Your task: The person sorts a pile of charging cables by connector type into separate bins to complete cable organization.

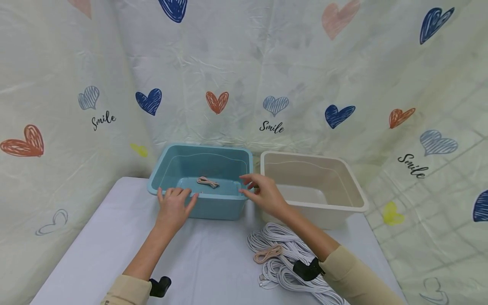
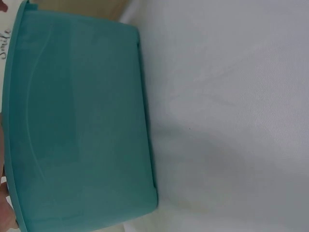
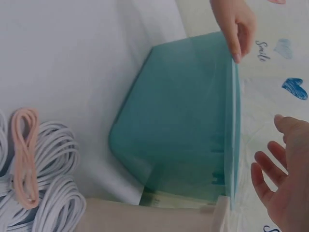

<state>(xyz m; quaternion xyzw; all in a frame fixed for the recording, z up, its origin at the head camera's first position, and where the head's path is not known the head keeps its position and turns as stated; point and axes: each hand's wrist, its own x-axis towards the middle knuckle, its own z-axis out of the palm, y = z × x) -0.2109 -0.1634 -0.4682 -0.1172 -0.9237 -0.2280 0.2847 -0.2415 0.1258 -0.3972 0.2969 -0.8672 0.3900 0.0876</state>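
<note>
A teal plastic bin (image 1: 213,207) stands at the back of the table, with a coiled pink cable (image 1: 207,182) on its floor. My left hand (image 1: 173,203) rests with straight fingers on the bin's front rim (image 3: 235,96). My right hand (image 1: 259,191) hovers with spread fingers just over the bin's right front corner, holding nothing; its fingers (image 3: 270,171) show apart from the rim. The left wrist view shows only the bin's front wall (image 2: 77,125) up close.
A beige bin (image 1: 316,190) stands right of the teal one, touching it. Several coiled white cables (image 1: 282,258) and one pink coil (image 1: 268,254) lie on the white tablecloth (image 1: 213,258) under my right forearm. A heart-print curtain surrounds the table.
</note>
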